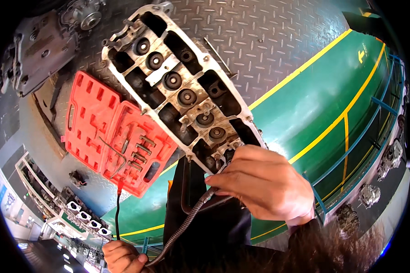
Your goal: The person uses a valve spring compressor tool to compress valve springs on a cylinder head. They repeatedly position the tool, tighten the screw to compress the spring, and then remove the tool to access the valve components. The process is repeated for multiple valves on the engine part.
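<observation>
A metal cylinder head (187, 96) with a row of round valve springs stands tilted in the middle. At its near end my right hand (269, 182) is closed round the tip of a grey ribbed flexible hose (187, 220). Its fingertips cover that tip and the head's near corner. The hose curves down to my left hand (123, 257), low at the left, whose fingers are closed round it. A thin black cord (118, 218) with a red end also runs up from my left hand to the edge of the red case. What joins hose and cord is hidden.
An open red plastic tool case (89, 120) with several metal pieces lies left of the head. A flat metal engine part (43, 45) lies at the far left. Around are a tread-plate surface (241, 41), green floor (300, 109) with yellow lines, and a blue rail (351, 150).
</observation>
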A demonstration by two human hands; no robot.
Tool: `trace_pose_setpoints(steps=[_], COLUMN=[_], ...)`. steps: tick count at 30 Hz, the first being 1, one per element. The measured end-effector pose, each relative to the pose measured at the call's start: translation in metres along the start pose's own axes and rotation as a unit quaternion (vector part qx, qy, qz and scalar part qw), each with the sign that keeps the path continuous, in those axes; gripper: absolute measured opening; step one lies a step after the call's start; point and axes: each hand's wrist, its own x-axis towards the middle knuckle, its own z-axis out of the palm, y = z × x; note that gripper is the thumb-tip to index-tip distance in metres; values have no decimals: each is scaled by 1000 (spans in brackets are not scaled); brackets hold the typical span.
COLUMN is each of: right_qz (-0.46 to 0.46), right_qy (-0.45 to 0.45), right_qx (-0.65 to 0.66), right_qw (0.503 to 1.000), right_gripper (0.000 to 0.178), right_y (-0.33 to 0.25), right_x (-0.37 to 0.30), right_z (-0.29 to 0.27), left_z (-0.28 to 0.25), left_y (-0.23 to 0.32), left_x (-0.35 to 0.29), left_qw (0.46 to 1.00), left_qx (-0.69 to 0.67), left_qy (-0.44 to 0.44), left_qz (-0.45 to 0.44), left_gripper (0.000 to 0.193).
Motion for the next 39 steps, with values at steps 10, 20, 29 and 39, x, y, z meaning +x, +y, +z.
trace_pose_setpoints(steps=[10,20,29,39], right_qz=[217,327,264,279], right_qy=[412,503,313,330], right_qx=[29,344,335,208], right_qw=[885,722,848,878], right_gripper=[17,17,17,28], right_y=[-33,-41,-73,-71], right_x=[-34,-129,-100,-83], right_z=[16,88,95,91], left_z=[-9,78,73,93], left_y=[-5,-163,-12,-19], left_x=[-60,-136,34,95], left_qw=[839,889,934,948], left_qx=[439,380,-258,-152], left_qy=[67,-103,-189,-276], left_qz=[-314,-233,-157,37], left_gripper=[16,32,21,24])
